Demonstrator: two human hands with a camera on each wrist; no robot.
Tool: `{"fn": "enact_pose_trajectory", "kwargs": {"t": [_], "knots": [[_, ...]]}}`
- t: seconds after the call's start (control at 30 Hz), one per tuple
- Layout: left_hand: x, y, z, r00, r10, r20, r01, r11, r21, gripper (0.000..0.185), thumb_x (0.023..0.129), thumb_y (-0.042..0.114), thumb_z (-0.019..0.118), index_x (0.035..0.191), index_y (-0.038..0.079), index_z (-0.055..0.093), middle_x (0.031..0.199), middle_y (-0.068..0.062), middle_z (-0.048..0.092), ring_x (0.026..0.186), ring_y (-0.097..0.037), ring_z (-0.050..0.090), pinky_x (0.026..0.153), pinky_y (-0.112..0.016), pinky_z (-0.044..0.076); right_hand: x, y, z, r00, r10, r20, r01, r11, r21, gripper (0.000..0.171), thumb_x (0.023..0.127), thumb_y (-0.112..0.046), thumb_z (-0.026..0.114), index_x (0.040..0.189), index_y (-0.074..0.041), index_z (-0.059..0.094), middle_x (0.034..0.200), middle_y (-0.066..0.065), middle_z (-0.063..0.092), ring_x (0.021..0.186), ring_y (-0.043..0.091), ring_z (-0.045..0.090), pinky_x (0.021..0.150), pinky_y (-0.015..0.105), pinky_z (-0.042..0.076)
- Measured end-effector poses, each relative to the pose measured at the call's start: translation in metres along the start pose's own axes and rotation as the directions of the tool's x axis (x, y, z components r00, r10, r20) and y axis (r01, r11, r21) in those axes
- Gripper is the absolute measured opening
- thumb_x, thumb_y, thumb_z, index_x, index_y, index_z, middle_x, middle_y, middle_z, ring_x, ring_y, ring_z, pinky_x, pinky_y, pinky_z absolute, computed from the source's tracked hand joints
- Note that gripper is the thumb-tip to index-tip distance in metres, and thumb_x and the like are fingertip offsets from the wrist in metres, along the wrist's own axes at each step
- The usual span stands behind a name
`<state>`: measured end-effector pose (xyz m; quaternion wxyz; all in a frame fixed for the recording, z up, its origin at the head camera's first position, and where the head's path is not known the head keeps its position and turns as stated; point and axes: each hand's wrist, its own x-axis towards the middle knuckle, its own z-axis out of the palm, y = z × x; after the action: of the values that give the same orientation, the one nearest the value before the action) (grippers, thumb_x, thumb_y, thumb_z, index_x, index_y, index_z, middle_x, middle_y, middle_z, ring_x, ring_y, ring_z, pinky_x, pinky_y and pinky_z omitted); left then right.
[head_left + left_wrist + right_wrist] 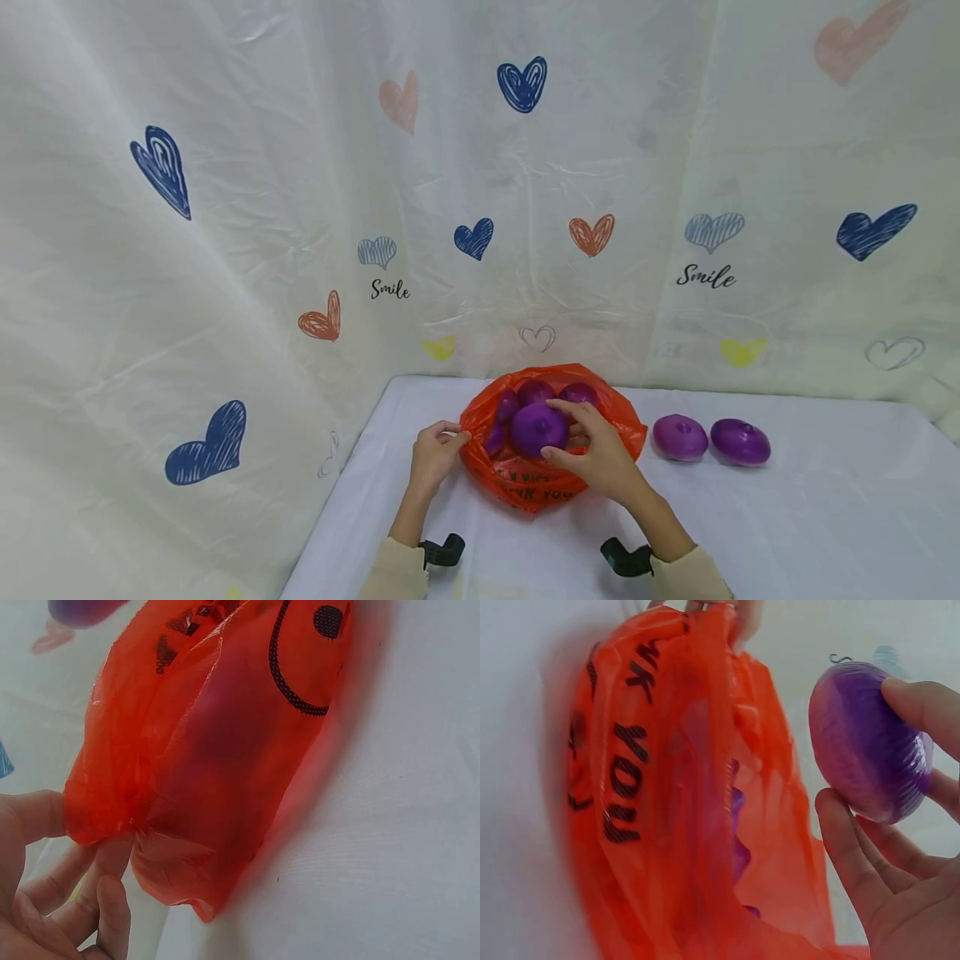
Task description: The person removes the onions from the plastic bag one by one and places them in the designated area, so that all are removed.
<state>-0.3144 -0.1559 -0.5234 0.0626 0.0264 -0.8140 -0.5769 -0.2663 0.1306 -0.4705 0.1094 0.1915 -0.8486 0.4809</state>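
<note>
A red plastic bag [517,487] with black printing stands with its mouth spread, several purple onions [536,392] inside. At its left rim my left hand [435,454] pinches the plastic between thumb and fingers; the left wrist view shows the gathered edge of the bag [112,787] in that grip. My right hand [603,454] holds one purple onion [870,742] by its sides. In the head view this onion overlaps the bag's mouth, while the right wrist view shows it raised beside the opening, apart from the plastic.
Two more purple onions [680,437] lie side by side on the white-covered table [840,500], right of the bag. A pale curtain [262,208] printed with hearts hangs behind the table and along its left side. Both wrists wear black camera mounts [628,558].
</note>
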Motion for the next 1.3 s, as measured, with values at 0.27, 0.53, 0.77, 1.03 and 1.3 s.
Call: {"fn": "enact_pose_trajectory", "kwargs": {"t": [0.27,0.53,0.77,1.03,1.3], "knots": [[-0.002,0.001,0.0,1.0,-0.01,-0.003,0.01,1.0,0.003,0.019,0.093,0.023,0.072,0.103,0.006,0.073,0.078,-0.006,0.072,0.066,-0.02,0.056,0.057,-0.026,0.044,-0.007,-0.002,-0.025,0.997,-0.046,-0.068,0.043,0.998,-0.04,0.071,0.082,-0.035,0.086,0.145,-0.031,0.053,0.13,0.002,0.059,0.102,0.024,0.068,0.086,0.035,0.06],[-0.003,0.002,0.0,1.0,-0.012,0.0,0.012,1.0,-0.006,0.019,0.094,0.022,0.072,0.103,0.006,0.072,0.074,-0.005,0.069,0.064,-0.019,0.055,0.057,-0.026,0.045,-0.01,0.003,-0.051,0.992,-0.057,-0.114,0.055,0.998,-0.023,0.07,0.085,-0.026,0.084,0.148,-0.025,0.052,0.13,0.005,0.056,0.104,0.023,0.068,0.085,0.02,0.057],[-0.002,0.002,-0.001,1.0,-0.016,0.002,0.016,1.0,-0.009,0.019,0.093,0.023,0.072,0.103,0.006,0.072,0.075,-0.006,0.069,0.063,-0.017,0.054,0.058,-0.026,0.046,-0.011,0.009,-0.071,0.987,-0.039,-0.157,0.033,0.998,-0.044,0.069,0.088,-0.024,0.081,0.149,-0.023,0.05,0.132,0.006,0.056,0.103,0.009,0.067,0.084,0.016,0.055],[-0.001,0.0,0.001,1.0,-0.012,0.001,0.012,1.0,0.008,0.02,0.093,0.023,0.072,0.102,0.006,0.072,0.074,-0.006,0.069,0.061,-0.015,0.052,0.056,-0.026,0.045,-0.021,0.012,-0.089,0.978,0.023,-0.206,-0.038,0.997,-0.066,0.071,0.09,-0.026,0.079,0.153,-0.026,0.046,0.137,0.009,0.055,0.098,-0.008,0.062,0.075,0.017,0.056],[0.0,0.001,0.001,1.0,-0.017,0.004,0.016,1.0,0.008,0.02,0.094,0.024,0.072,0.103,0.006,0.072,0.077,-0.006,0.071,0.065,-0.019,0.055,0.057,-0.026,0.045,-0.024,0.017,-0.106,0.964,0.047,-0.261,-0.068,0.995,-0.07,0.072,0.091,-0.025,0.078,0.155,-0.023,0.044,0.14,0.016,0.053,0.094,-0.017,0.058,0.071,0.018,0.058]]}}
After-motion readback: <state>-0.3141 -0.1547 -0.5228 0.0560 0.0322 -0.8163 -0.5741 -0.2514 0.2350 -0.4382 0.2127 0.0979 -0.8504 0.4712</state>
